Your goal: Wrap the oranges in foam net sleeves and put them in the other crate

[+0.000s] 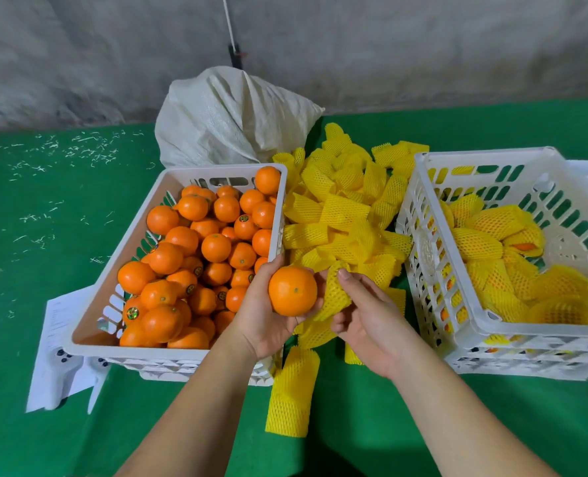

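Just right of the full orange crate [89, 297], our L hand [261, 315] cups a bare orange [292, 290] w/ R hand [368, 318] pinching a yellow foam net sleeve [335, 294] beside it.

Two white crates: left crate [120, 270], right crate [420, 215]. Two hands: left hand [265, 321], right hand [368, 321]. One orange [292, 290] in left hand, one foam net sleeve [335, 294] in right hand. Loose oranges [199, 256] heaped in left crate, upwards of forty visible, exact count unclear. Wrapped oranges [512, 256] in right crate, roughly ten, overlapping. Empty sleeves [340, 208] piled between crates, too many to count; one more sleeve [291, 394] lying apart. One white sack [230, 115]. One paper sheet [58, 366].
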